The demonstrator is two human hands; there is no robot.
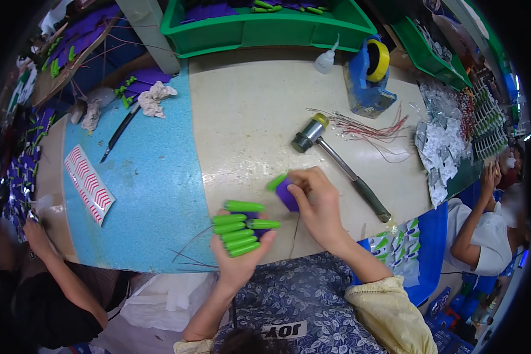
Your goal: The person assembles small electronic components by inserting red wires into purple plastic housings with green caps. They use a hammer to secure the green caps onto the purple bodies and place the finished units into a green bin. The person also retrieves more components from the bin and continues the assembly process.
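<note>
My left hand is closed round a bunch of purple pieces with bright green, rounded ends. Thin dark wires trail from that bunch to the left. To the right and a little farther away, my right hand pinches a single purple flat piece between thumb and fingers. A green end sticks out on its far left side. One thin wire hangs below it. Both hands are just above the near part of the pale tabletop, apart from each other.
A mallet lies right of my hands, beside loose red and white wires. Behind stand a tape dispenser, a squeeze bottle and a green bin. Leftward, a blue mat bears a sticker sheet and knife. People sit at both sides.
</note>
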